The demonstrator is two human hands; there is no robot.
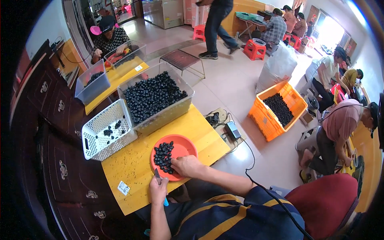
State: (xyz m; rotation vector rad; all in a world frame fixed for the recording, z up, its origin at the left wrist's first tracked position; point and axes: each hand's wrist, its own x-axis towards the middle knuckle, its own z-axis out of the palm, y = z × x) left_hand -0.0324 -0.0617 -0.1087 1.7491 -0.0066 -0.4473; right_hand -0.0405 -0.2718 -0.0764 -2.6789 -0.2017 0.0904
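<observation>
An orange-red plate on the yellow table has dark, round, berry-like pieces gathered on its left side. My right hand reaches over the plate's near right edge. Its fingers are closed at the edge of the pile, and whatever is between them is hidden. Beside the plate's near left rim, my left hand grips a small knife, blade pointing up and away, the end of its blue handle showing below the hand.
Beyond the plate stands a clear bin heaped with dark pieces. Left of it, a white perforated basket holds a few. A cable runs past my right arm. An orange crate is on the floor. Another person works across the table.
</observation>
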